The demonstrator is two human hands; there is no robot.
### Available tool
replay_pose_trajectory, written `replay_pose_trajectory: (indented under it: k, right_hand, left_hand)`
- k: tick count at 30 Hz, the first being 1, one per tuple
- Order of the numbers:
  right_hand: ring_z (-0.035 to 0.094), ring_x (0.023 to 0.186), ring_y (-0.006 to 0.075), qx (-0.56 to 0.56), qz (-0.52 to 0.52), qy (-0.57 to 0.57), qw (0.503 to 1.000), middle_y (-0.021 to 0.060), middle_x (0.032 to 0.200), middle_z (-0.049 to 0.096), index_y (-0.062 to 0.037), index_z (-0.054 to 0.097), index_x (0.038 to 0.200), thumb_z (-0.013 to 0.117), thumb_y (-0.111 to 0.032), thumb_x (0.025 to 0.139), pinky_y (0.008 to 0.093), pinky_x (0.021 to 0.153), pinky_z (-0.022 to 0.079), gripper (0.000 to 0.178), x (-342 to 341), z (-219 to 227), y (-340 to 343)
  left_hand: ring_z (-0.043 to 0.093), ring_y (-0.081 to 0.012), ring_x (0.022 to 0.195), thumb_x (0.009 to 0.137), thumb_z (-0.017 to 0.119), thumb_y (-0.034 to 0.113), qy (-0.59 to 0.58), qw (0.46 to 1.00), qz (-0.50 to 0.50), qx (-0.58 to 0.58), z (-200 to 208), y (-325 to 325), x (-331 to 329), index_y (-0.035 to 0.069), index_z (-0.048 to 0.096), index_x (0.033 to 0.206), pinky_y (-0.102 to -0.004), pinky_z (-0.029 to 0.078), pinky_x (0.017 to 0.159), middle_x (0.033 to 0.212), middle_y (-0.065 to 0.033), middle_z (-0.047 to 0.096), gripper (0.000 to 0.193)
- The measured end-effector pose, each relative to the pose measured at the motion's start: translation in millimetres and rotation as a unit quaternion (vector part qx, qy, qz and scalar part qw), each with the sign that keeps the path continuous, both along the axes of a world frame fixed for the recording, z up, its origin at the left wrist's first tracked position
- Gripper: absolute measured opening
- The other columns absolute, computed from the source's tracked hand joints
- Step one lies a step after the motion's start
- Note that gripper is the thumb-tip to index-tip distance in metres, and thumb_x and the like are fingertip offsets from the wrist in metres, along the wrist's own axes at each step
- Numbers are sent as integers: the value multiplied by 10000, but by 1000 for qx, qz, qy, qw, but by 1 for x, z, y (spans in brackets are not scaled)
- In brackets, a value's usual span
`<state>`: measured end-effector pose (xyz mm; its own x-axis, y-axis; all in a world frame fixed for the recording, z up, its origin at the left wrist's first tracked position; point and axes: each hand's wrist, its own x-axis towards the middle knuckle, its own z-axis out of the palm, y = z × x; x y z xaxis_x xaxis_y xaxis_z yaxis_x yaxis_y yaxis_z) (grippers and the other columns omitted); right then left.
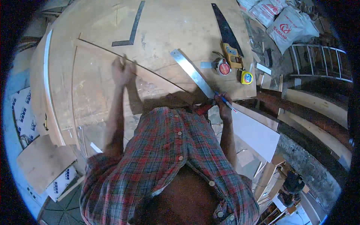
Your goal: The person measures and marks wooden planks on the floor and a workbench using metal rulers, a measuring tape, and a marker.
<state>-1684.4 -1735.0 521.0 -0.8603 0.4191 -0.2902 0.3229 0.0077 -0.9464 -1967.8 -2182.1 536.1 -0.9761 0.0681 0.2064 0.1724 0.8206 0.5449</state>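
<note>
My right hand [224,105] is closed around a blue-and-white pen [228,104] at the near edge of the wooden work surface. Its fingers are also at the near end of a flat metal ruler [192,72], which slants away to the left. Whether they grip the ruler too is hard to see. My left hand [123,70] is over the board, beside a long dark edge line [159,77] that runs diagonally across it. Blur and shadow hide how its fingers are set.
Toward the right lie a handsaw [232,52], a round red-and-white tape roll [223,67] and a yellow tape measure [246,77]. An L-shaped square [132,37] rests farther back. White sacks [287,28] and a metal ladder-like frame [318,62] stand beyond the right edge.
</note>
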Motion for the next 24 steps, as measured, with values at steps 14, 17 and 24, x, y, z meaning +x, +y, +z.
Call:
replay_pose_trajectory:
  k: [14,17,24]
  right_hand:
    - [559,731,169,119,15,94,988,38,877,622,-45,618,1023,639,-175,961,310,681,489,146,-58,-47,-8]
    - [594,786,211,-82,-63,246,964,90,914,645,-25,605,1059,621,-193,979,328,724,509,187,-69,-68,-14]
    - [611,1065,382,476,95,158,860,197,1150,634,-3,550,1246,614,-261,976,444,935,491,379,-33,-43,-6]
  left_hand:
    - [439,-542,1271,920,613,358,41,998,-44,-36,-20,60,85,35,457,1437,-572,378,1057,1407,-372,425,630]
    - [370,-519,1357,923,595,405,53,997,-16,-57,-9,57,91,91,447,1456,-571,342,1098,1454,-345,394,636]
    - [293,-405,1448,933,544,480,-69,995,20,-66,7,51,114,195,378,1515,-580,290,1129,1576,-176,321,669]
